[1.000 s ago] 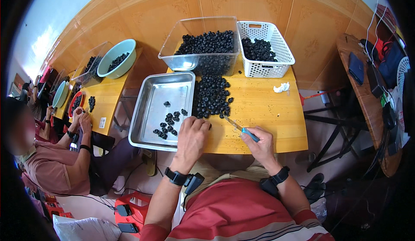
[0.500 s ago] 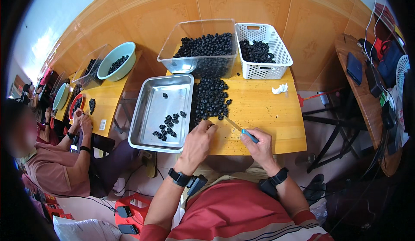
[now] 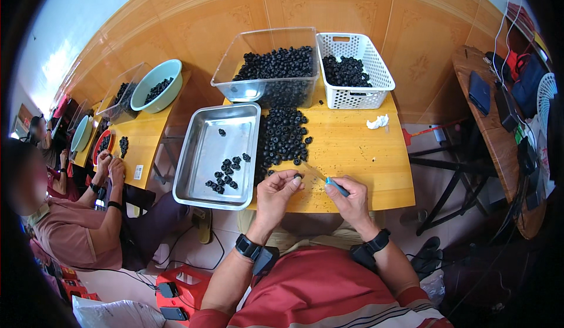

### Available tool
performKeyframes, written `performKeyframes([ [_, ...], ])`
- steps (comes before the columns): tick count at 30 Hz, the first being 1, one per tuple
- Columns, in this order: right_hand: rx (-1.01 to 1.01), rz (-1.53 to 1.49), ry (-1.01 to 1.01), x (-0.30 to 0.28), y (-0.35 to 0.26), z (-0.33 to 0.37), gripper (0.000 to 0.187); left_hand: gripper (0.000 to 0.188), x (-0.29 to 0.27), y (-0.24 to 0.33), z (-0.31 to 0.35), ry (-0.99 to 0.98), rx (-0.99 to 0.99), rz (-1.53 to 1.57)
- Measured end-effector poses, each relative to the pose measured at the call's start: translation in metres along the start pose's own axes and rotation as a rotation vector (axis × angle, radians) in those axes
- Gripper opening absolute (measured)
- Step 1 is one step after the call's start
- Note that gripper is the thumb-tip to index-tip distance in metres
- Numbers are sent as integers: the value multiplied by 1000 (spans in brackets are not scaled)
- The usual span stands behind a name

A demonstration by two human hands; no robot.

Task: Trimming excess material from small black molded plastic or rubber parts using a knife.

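Observation:
Between thumb and fingertips, my left hand (image 3: 272, 197) pinches a small round black part (image 3: 298, 176) above the near side of the wooden table (image 3: 358, 146). My right hand (image 3: 353, 201) is wrapped round the blue handle of a thin-bladed knife (image 3: 336, 185). Its blade points up and left, its tip close to the part. Just beyond my left hand lies a loose pile of black parts (image 3: 284, 134), ring-like with a hole. Left of the pile is a shallow metal tray (image 3: 204, 143) with several of these parts grouped toward its near right side.
At the back stand a clear plastic bin (image 3: 223, 80) and a white perforated basket (image 3: 379, 82), both holding black parts. Crumpled white tissue (image 3: 378, 122) and dark crumbs lie on the table. A co-worker (image 3: 79, 228) handles parts at the left table; a brown desk (image 3: 470, 101) stands at right.
My left hand has lifted from the edge of the pile, turned, and now shows a black part in its fingertips. The knife has shifted slightly left and down.

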State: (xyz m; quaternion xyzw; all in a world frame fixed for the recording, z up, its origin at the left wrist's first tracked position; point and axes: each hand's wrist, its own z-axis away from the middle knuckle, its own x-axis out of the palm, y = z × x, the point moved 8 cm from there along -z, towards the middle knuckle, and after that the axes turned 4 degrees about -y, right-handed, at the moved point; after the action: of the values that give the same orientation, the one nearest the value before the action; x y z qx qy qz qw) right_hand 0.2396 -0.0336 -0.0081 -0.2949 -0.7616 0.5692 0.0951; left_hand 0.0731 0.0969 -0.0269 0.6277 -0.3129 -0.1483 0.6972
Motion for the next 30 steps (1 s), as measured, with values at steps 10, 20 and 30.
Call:
performKeyframes([
  [10, -13, 48, -79, 5, -6, 1, 28, 23, 15, -13, 6, -43, -175, 519],
  [20, -102, 100, -124, 9, -15, 0, 29, 16, 19, -17, 9, -117, -170, 595],
  [30, -130, 67, -101, 9, -20, 0, 25, 15, 16, -17, 15, -149, -158, 637],
])
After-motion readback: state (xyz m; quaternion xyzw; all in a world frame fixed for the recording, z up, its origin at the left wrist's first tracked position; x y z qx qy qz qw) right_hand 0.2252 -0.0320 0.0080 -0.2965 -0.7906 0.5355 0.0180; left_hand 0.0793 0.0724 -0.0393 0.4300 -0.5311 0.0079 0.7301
